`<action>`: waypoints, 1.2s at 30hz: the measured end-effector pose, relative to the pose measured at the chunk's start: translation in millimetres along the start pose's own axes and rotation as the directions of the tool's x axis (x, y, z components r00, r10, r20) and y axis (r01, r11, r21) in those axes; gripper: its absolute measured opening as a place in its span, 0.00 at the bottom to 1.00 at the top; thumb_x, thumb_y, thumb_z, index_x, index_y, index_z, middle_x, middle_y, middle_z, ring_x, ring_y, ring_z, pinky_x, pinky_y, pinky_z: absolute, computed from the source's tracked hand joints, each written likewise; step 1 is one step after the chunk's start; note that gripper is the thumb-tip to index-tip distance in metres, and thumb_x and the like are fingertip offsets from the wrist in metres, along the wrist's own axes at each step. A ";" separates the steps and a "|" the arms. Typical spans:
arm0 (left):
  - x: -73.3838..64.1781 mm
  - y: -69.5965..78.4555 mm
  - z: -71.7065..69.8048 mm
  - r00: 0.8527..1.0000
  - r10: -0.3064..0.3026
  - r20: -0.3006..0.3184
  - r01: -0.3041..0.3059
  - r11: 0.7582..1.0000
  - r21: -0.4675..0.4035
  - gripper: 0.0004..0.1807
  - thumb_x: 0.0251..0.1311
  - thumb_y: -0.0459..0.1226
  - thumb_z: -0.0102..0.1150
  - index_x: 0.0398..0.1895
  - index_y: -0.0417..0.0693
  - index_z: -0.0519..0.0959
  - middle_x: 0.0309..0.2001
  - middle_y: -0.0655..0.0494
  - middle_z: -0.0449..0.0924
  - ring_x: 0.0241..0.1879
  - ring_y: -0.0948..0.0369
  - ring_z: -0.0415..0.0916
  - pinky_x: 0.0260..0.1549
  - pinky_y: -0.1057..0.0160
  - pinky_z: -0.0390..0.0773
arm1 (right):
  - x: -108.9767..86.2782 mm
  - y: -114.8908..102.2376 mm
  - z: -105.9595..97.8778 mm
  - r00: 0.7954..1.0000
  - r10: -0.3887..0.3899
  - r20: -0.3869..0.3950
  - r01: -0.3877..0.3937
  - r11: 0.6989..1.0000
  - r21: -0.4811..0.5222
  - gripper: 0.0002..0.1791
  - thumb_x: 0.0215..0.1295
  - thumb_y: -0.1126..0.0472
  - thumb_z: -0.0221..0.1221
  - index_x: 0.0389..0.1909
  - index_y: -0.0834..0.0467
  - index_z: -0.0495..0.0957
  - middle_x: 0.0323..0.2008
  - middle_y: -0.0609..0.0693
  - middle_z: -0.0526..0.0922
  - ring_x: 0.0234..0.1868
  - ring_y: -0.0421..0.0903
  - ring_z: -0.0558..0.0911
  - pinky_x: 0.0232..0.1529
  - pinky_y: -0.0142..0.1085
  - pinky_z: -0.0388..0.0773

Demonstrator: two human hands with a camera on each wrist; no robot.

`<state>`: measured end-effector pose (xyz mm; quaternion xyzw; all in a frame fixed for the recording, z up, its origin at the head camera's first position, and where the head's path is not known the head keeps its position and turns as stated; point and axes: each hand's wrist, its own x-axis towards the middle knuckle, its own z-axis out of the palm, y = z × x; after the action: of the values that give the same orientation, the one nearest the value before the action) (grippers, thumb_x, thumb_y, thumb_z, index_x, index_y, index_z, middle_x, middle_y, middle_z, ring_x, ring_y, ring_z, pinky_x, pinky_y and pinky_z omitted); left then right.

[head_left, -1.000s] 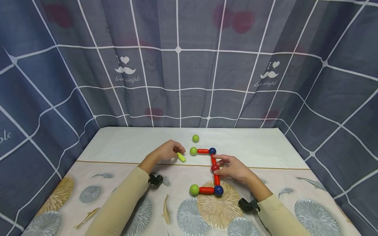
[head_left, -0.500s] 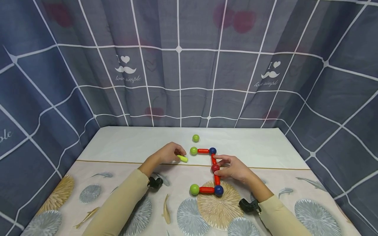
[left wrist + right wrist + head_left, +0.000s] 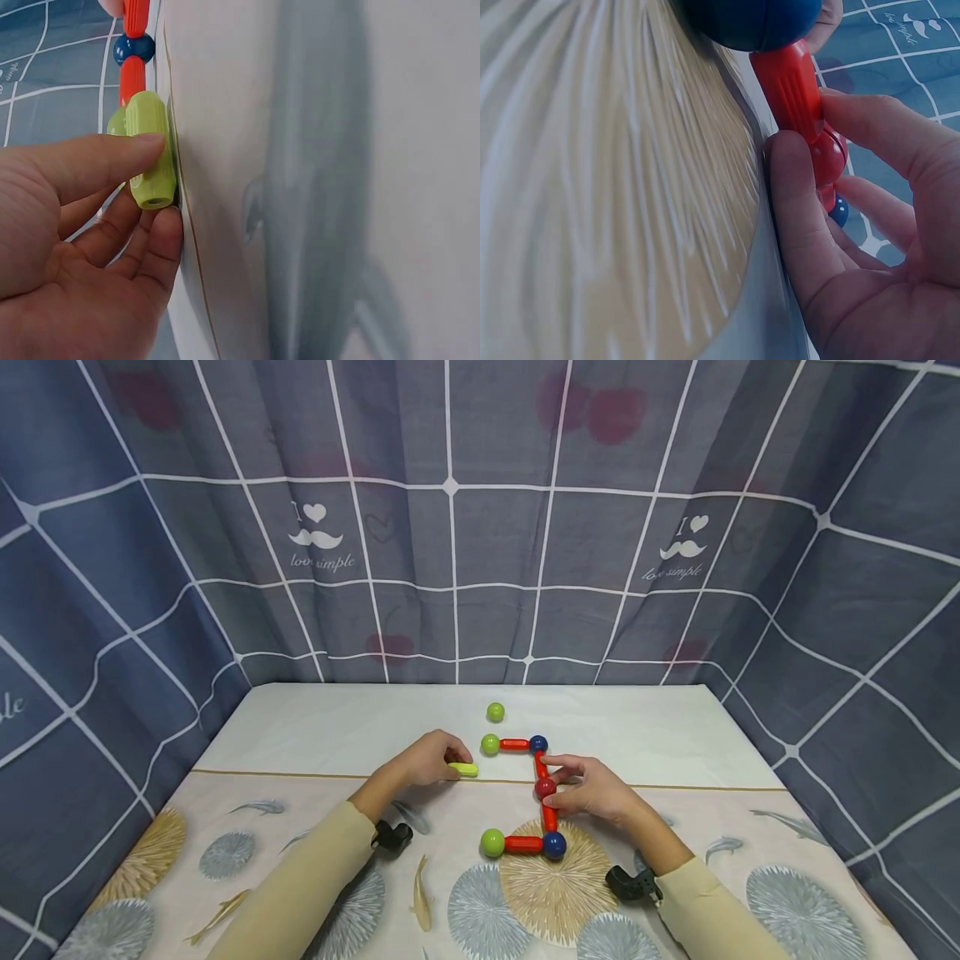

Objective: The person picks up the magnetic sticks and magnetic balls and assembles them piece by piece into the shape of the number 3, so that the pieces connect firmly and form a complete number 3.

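Note:
Between thumb and fingers, my left hand (image 3: 429, 760) pinches a yellow-green toy building rod (image 3: 467, 769). The rod lies roughly level, its free end pointing right; the left wrist view shows its ribbed side and hollow end (image 3: 156, 202). My right hand (image 3: 596, 789) holds a ball-and-rod frame around its middle red ball (image 3: 545, 788), thumb and a finger against the red rods (image 3: 791, 90). This frame, open on the left, has blue balls (image 3: 553, 845) at its corners and a green ball (image 3: 490, 744) ending each arm. The rod is apart from the frame.
A loose green ball (image 3: 496, 712) lies behind the frame's far arm. The table is covered with a white and patterned cloth (image 3: 300, 727). Grey checked curtains (image 3: 495, 627) hang behind and at both sides.
My left hand has come slightly nearer the body, and the yellow-green rod has turned from slanting to roughly level. The right hand and the frame stay in place.

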<state>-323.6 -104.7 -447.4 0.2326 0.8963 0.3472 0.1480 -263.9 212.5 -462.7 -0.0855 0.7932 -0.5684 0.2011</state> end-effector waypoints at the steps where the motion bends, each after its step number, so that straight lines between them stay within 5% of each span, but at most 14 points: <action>1: -0.9 0.9 0.7 1.000 -0.004 0.000 0.004 1.000 -0.007 0.12 0.56 0.25 0.69 0.41 0.46 0.88 0.38 0.56 0.86 0.37 0.62 0.77 0.42 0.64 0.80 | 0.2 0.2 -0.1 1.000 0.001 -0.001 -0.001 1.000 -0.001 0.41 0.57 0.68 0.73 0.73 0.59 0.69 0.53 0.63 0.78 0.43 0.48 0.85 0.42 0.43 0.88; 7: -5.3 4.1 5.1 1.000 0.002 -0.007 -0.002 0.999 -0.040 0.13 0.55 0.25 0.70 0.42 0.47 0.88 0.41 0.58 0.86 0.40 0.62 0.78 0.48 0.61 0.81 | 0.8 1.6 -0.5 1.000 0.001 -0.008 -0.001 1.000 -0.002 0.41 0.56 0.68 0.73 0.72 0.59 0.69 0.53 0.63 0.79 0.43 0.48 0.84 0.42 0.42 0.88; 16: -7.1 13.2 17.6 0.997 0.072 0.011 -0.071 0.994 -0.089 0.13 0.55 0.26 0.72 0.44 0.45 0.88 0.40 0.57 0.86 0.38 0.63 0.77 0.44 0.64 0.80 | 0.8 2.7 0.2 1.000 -0.002 -0.012 0.002 1.000 -0.007 0.42 0.56 0.66 0.74 0.73 0.58 0.70 0.53 0.63 0.79 0.42 0.49 0.84 0.41 0.41 0.88; 36: -0.9 28.4 27.3 0.993 0.102 0.050 -0.098 0.992 -0.079 0.13 0.57 0.29 0.72 0.45 0.47 0.88 0.39 0.58 0.86 0.37 0.63 0.77 0.43 0.67 0.80 | 7.2 2.0 2.4 1.000 -0.026 0.001 0.026 1.000 -0.008 0.42 0.56 0.66 0.74 0.72 0.59 0.70 0.53 0.63 0.79 0.40 0.48 0.85 0.41 0.42 0.88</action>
<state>-302.3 -71.6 -447.1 0.2808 0.8653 0.3817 0.1634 -269.3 208.5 -466.8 -0.0966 0.7943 -0.5677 0.1936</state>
